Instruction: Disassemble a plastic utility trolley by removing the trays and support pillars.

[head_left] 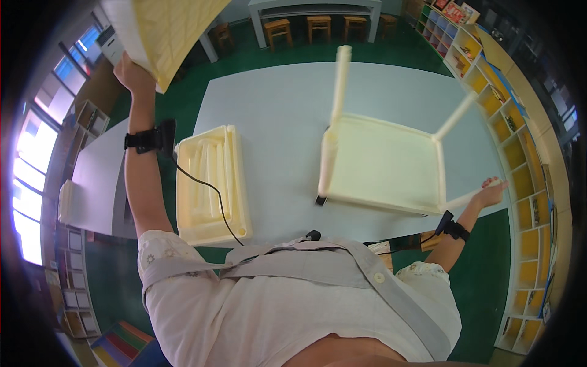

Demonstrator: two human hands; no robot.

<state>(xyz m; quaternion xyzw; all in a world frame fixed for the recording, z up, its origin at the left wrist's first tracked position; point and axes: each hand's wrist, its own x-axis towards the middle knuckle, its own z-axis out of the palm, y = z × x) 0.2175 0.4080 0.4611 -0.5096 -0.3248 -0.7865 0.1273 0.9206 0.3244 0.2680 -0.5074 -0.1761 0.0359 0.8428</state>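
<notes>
My left hand [133, 74] is raised at the upper left. It is closed on the edge of a large cream plastic panel [174, 37] with a ribbed face, partly cut off by the picture's top. On the right of the table lies a cream rack tier [385, 165] with posts standing up at its corners, one foot ending in a dark piece. My right hand [491, 192] is closed around the end of its near right post [461, 200], which slants toward the table's edge. To the left rests a cream plastic tray [244, 211] with long bar-like shapes inside.
The pale grey table [281, 153] spans the middle. A second table [101, 177] stands left. Wooden stools [319, 27] line a far bench. Low shelves [526, 244] with yellow compartments run along the right. A thin black cable [214, 186] trails from my left wrist strap across the tray.
</notes>
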